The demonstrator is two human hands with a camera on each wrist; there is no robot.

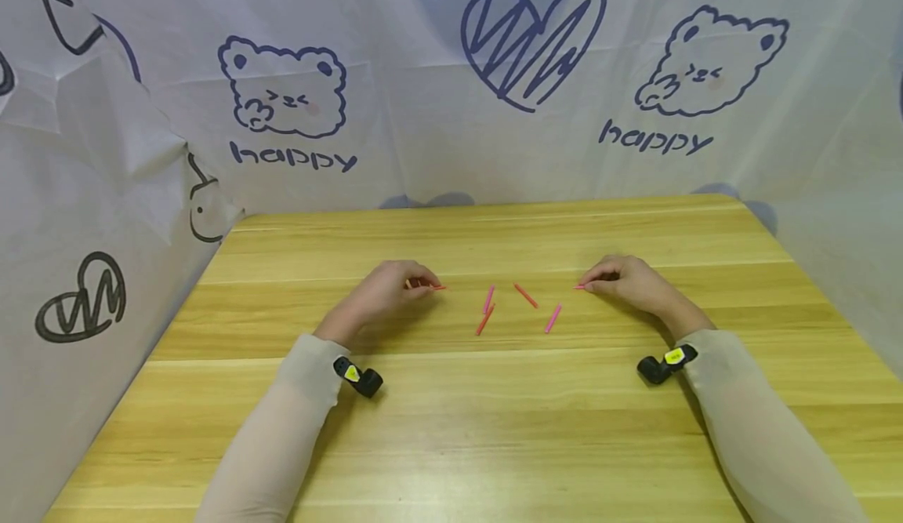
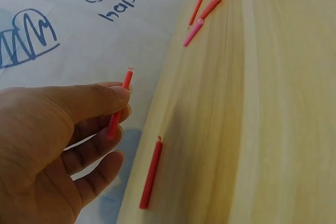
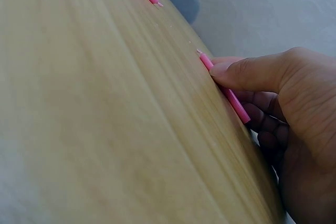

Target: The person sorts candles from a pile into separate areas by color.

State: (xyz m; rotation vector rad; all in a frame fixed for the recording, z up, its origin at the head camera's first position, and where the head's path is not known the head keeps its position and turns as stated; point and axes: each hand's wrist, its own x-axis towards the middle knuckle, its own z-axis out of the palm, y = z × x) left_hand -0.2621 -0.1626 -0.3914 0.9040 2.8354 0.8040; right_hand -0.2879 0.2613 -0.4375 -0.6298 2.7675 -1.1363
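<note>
My left hand pinches a thin red candle between thumb and fingers, its wick end pointing up in the left wrist view. A second red candle lies on the table just beside that hand. Across the table, my right hand holds a pink candle between thumb and forefinger, low at the tabletop. Between the hands lie a pink candle with a red candle at its lower end, a slanted red candle and another pink candle.
The wooden table runs back to a white cloth printed with bears, hearts and the word happy. More of this cloth hangs at the left and right sides. Each wrist carries a small black camera.
</note>
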